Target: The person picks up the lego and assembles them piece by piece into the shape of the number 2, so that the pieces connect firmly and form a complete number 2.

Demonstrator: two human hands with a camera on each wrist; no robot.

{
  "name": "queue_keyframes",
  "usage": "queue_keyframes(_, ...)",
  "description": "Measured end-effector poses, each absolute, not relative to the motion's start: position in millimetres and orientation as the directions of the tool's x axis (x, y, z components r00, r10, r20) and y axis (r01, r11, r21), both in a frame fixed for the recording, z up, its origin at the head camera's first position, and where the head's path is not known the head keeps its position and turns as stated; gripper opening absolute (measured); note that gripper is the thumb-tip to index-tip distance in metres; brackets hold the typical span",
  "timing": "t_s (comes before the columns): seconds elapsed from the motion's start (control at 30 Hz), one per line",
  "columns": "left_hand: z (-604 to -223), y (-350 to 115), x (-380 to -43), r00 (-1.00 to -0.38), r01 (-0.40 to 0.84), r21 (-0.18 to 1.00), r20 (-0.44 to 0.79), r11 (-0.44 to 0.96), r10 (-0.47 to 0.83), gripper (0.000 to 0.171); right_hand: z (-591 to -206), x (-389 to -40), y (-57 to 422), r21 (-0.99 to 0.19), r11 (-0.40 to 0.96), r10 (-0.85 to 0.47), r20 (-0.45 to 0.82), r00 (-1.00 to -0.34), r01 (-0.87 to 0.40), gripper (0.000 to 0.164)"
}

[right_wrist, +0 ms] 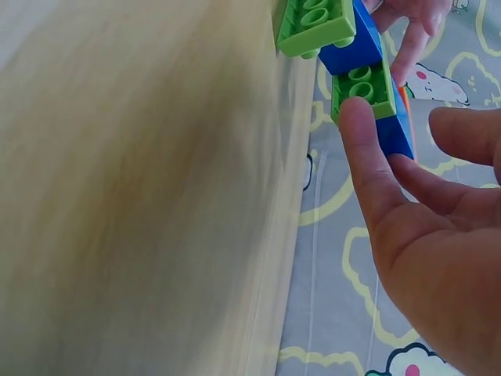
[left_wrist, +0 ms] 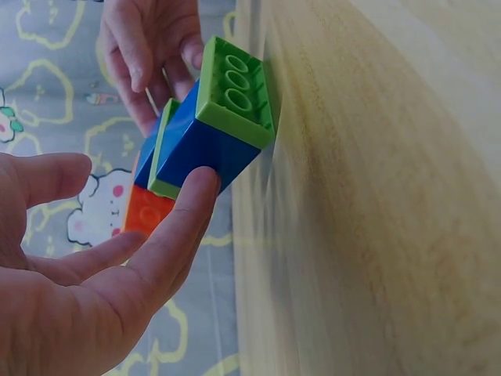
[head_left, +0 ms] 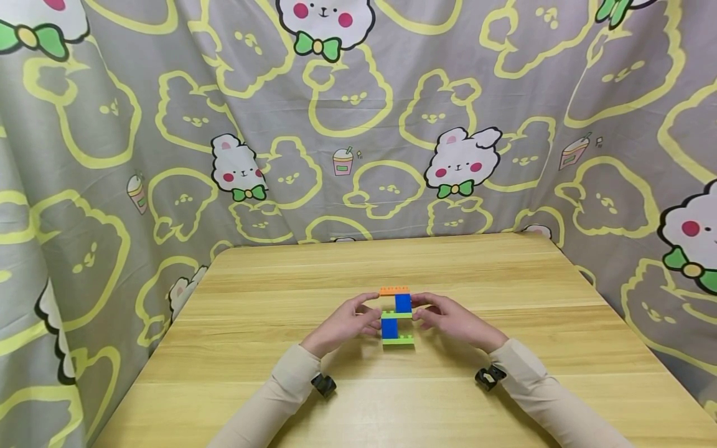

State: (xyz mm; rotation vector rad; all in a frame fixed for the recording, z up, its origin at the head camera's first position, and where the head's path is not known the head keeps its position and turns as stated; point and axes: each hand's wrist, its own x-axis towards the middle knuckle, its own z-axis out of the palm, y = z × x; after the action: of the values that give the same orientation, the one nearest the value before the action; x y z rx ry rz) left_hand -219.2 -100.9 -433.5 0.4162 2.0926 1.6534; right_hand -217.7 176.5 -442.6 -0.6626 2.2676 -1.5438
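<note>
Between the two hands is a stack of toy building bricks. From the top come an orange brick point(head_left: 394, 292), a blue brick point(head_left: 403, 303) on the right, a thin green brick point(head_left: 396, 315), another blue brick point(head_left: 389, 328) on the left and a green base brick point(head_left: 398, 341). The base's hollow underside shows in both wrist views. My left hand point(head_left: 347, 320) touches the lower blue brick with extended fingers, its thumb apart from the stack. On the other side, the extended fingers of my right hand point(head_left: 450, 317) reach the middle green brick and upper blue brick, thumb spread away.
The stack is over the middle of a wooden table point(head_left: 269, 286). A grey curtain point(head_left: 313, 205) with yellow outlines and rabbit prints hangs along the table's far side and both flanks. Small black devices sit at the left cuff point(head_left: 323, 384) and right cuff point(head_left: 490, 377).
</note>
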Motion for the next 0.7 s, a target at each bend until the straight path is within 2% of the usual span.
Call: queue_keyframes(0.7, -436.7, -101.7, -219.7, -0.849, -0.048, 0.972, -0.160, 0.228, 0.503, 0.057, -442.5, -214.5, 174.4, -0.914, 0.376, -0.520, -0.070, -0.851, -0.155, 0.050)
